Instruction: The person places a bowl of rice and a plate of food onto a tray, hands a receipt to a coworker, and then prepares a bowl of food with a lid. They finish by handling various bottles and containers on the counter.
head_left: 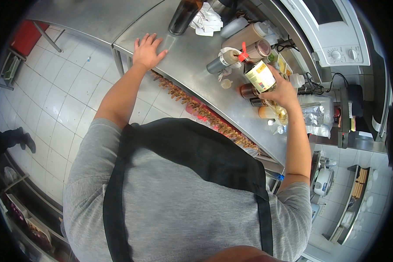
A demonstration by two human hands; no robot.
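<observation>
My left hand lies on the steel counter near its front edge, fingers spread, holding nothing. In my right hand is a sauce bottle with dark contents, a pale yellow label and a raised red flip cap. The sauce bottle is tilted, its mouth right at the top of a clear container with dark grey-looking contents. A small round lid rests on the counter beside that container. Dark jars stand just below my right hand.
A large brown bottle and crumpled white papers stand at the back. More squeeze bottles line the wall side under a white microwave. Below the counter's front edge are rows of skewers. Another person's shoe shows at far left.
</observation>
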